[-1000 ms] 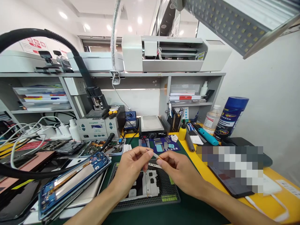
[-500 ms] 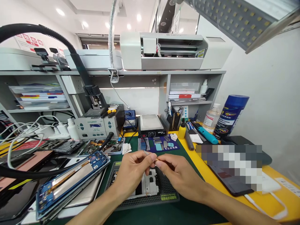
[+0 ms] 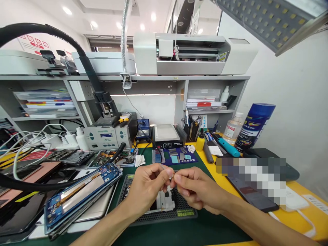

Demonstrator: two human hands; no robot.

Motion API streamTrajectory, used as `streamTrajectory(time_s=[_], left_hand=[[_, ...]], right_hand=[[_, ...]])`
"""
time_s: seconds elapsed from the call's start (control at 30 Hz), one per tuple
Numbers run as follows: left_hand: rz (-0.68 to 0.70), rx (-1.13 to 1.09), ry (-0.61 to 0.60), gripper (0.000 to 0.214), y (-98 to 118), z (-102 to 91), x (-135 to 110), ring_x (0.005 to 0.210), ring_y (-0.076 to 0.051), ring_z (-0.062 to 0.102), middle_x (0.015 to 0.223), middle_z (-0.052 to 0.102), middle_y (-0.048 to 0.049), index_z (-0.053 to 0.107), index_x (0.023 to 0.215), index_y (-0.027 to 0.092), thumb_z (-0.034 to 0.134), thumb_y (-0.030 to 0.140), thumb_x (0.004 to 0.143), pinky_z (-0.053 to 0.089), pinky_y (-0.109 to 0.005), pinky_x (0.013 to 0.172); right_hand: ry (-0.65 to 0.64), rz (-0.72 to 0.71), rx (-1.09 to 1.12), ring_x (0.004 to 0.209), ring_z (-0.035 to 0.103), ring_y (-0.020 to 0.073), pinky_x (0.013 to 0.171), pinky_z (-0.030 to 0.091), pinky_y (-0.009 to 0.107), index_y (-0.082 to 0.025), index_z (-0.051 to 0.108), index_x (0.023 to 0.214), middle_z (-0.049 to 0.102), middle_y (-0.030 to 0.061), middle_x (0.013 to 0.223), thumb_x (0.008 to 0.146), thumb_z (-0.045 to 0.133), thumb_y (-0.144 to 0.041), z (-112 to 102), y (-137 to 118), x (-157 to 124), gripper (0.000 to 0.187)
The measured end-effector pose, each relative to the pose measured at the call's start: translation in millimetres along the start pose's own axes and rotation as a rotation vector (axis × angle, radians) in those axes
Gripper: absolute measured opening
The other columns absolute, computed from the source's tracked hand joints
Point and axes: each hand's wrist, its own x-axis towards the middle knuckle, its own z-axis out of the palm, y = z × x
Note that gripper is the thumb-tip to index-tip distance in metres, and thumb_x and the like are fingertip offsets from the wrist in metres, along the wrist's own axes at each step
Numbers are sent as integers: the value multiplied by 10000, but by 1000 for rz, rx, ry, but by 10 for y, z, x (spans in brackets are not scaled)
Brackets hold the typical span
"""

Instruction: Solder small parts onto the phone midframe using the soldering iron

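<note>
Behind my bench runs a grey shelf unit (image 3: pixel 159 78), the biggest thing before me, with a long pale machine (image 3: pixel 145 53) standing on its top. Below it a green mat (image 3: pixel 212 225) covers the middle of my yellow-edged worktop. To the left at the back sits a control station (image 3: pixel 106 139) with a small display, and to the right a tall blue spray can (image 3: pixel 256 126) leans. A black perforated pad (image 3: pixel 151 218) lies on the green mat, under my hands. My left hand (image 3: pixel 150 181) and right hand (image 3: pixel 193 184) meet above it, fingertips nearly together. An opened blue phone (image 3: pixel 83 194) rests tilted on other devices to my left; on the pad lies a pale metal frame (image 3: pixel 164 201), partly covered by my hands. Smallest is the slim pale piece (image 3: pixel 163 166), raised over the frame and mostly hidden: my left thumb and forefinger are closed on it, its upper part showing past them. My right thumb and forefinger are pinched together at its near end, but I cannot tell whether they grip it.
</note>
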Motion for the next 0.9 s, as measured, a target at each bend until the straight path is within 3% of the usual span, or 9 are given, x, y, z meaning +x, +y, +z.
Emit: streamTrajectory(time_s=[0.17, 0.3, 0.43, 0.57, 0.67, 0.8, 0.9], left_hand=[[-27, -3, -4, 384, -23, -40, 15, 538, -92, 523, 631, 669, -25, 726, 696, 119, 758, 458, 875, 434, -207, 511], [-63, -3, 27, 394, -49, -87, 45, 498, -71, 481, 581, 588, 13, 725, 664, 122, 775, 456, 868, 403, -203, 491], [-103, -36, 44, 335, -45, -117, 57, 474, -64, 450, 586, 543, 48, 794, 967, 147, 755, 471, 891, 390, -201, 472], [-125, -37, 49, 433, -20, -103, 46, 482, -75, 444, 598, 537, 46, 774, 1132, 146, 738, 507, 894, 400, -211, 459], [-130, 16, 45, 489, -4, -80, 38, 481, -80, 431, 592, 522, 43, 768, 1169, 131, 720, 532, 893, 398, -218, 455], [-123, 179, 16, 570, 44, -148, 63, 512, -100, 454, 622, 530, 33, 742, 1232, 138, 684, 589, 887, 426, -242, 495], [-77, 386, 52, 586, 109, -307, 103, 610, -145, 518, 663, 534, 24, 681, 1299, 157, 565, 613, 951, 473, -267, 568]], right_hand=[[-19, 65, 89, 379, 224, 16, 335, 137, 166, -157, 696, 860, 465, -79, 585, 941, 713, -478, -7, -39, 11, 331], [67, -4, 127, 382, 357, 27, 345, 206, 168, -161, 727, 912, 636, -15, 648, 913, 761, -351, -48, -78, 31, 193], [121, -80, 226, 473, 500, 82, 410, 318, 205, -193, 751, 1056, 750, 54, 826, 804, 759, -252, -122, -147, -4, 259], [141, -123, 301, 584, 555, 151, 497, 386, 271, -192, 779, 1030, 755, 101, 919, 789, 669, -328, -139, -184, -31, 298], [180, -154, 295, 601, 539, 150, 547, 412, 289, -217, 768, 1063, 739, 86, 943, 807, 663, -363, -110, -176, -2, 313], [277, -174, 171, 522, 490, 110, 502, 379, 262, -186, 729, 1036, 689, 45, 848, 852, 727, -433, -108, -162, 59, 308], [427, -235, 21, 472, 447, 101, 459, 325, 246, -180, 658, 907, 599, -9, 701, 900, 669, -546, -170, -162, 78, 366]])
